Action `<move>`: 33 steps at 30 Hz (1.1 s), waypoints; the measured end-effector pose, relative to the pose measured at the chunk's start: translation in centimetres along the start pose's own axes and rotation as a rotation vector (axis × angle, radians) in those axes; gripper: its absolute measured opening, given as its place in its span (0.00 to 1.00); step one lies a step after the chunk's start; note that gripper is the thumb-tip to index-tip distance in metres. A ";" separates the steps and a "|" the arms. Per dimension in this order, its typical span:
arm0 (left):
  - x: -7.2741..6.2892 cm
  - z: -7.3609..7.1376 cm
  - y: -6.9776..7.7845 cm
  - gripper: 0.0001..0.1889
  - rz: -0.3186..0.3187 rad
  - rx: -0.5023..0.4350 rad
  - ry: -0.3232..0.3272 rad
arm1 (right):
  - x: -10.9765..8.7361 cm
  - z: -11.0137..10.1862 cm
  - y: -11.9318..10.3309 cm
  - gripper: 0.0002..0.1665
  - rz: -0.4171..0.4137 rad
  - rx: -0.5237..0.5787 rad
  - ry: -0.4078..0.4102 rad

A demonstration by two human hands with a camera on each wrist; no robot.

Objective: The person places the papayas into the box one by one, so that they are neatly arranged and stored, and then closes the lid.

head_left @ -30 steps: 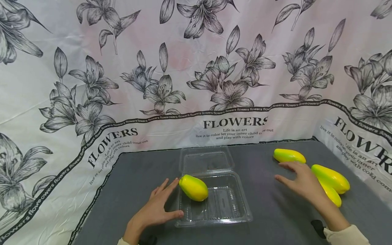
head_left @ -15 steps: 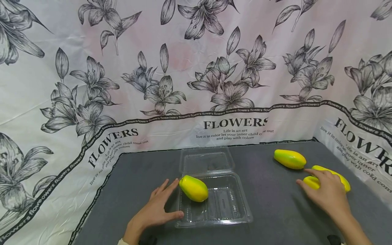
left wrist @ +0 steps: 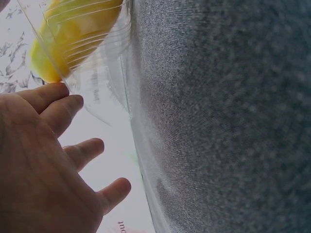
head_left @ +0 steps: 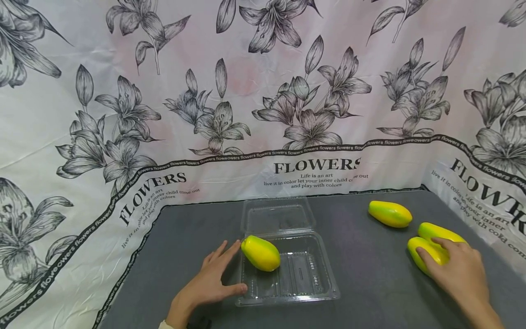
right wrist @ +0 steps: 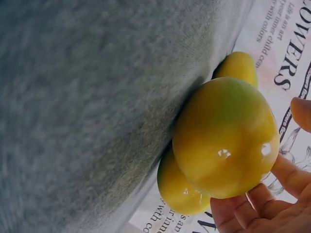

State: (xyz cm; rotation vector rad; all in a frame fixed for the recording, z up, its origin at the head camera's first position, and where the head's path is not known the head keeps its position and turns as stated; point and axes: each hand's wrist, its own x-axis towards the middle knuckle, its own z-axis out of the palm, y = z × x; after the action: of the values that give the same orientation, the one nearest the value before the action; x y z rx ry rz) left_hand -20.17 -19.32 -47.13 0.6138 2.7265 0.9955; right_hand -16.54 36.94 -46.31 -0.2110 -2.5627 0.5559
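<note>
My right hand [head_left: 466, 272] is over the nearest yellow-green papaya [head_left: 416, 252] of a close pair. In the right wrist view, its fingers lie along one side of that papaya [right wrist: 223, 141], while the thumb [right wrist: 302, 114] stands off the skin. Behind it lies the pair's other papaya [head_left: 437, 231], partly covered by the hand. At the clear plastic clamshell box [head_left: 328, 278], my left hand [head_left: 205, 278] spreads its fingers by the left wall. Its fingertips meet the box edge beside a papaya [head_left: 260, 253] lying in the left part of the base.
A further papaya [head_left: 390, 214] lies at the back right of the grey tabletop [head_left: 361, 256]. The box's lid [head_left: 277, 214] is folded back towards the flower-printed cloth [head_left: 230, 178], which rises behind the table and along both sides.
My right hand has moved right and nearer, from beside the back papaya to the nearest papaya of the pair. The left hand and the box have stayed put.
</note>
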 end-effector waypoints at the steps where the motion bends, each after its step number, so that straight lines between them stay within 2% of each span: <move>1: 0.0 0.0 0.0 0.51 0.002 0.002 0.001 | 0.0 0.0 0.2 0.35 0.003 -0.003 -0.004; 10: 0.0 0.0 -0.1 0.52 0.005 0.009 0.003 | -0.1 -0.4 0.8 0.37 0.045 -0.023 -0.056; 17: 0.1 0.0 -0.1 0.52 0.008 0.005 0.009 | 0.4 -1.1 1.4 0.49 0.193 -0.031 -0.244; 29: 0.1 -0.1 0.1 0.52 -0.002 -0.001 -0.008 | 0.9 -1.9 2.1 0.60 0.319 -0.027 -0.484; 33: 0.1 -0.1 0.1 0.52 -0.005 -0.001 -0.009 | 1.0 -1.8 2.3 0.61 0.338 -0.036 -0.530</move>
State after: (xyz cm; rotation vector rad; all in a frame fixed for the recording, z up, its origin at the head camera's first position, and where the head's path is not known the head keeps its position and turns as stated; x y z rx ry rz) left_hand -20.27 -19.29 -47.03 0.6093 2.7190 0.9901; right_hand -16.39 39.88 -45.43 -0.5858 -3.0735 0.7744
